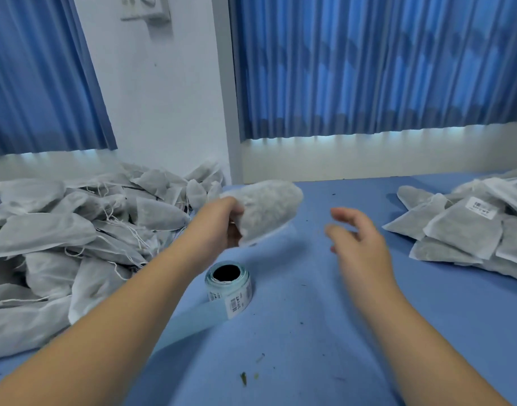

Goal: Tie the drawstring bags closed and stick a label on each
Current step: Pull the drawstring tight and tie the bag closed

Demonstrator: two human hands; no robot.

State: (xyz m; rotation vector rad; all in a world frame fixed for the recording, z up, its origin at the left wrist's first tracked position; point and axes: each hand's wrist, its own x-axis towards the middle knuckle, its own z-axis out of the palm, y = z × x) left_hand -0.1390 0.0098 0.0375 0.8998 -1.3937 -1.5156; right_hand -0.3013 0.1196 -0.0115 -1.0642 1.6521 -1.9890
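Gripping one filled bag [266, 210] by its end above the blue bench [310, 332], the left hand [222, 221] holds it beside the right hand [360, 241], whose fingers are spread and hold nothing, behind the label roll [229, 288].

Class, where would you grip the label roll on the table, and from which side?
Probably pinch the label roll across its round outer wall from above: it stands on end, core up, loose strip trailing left.
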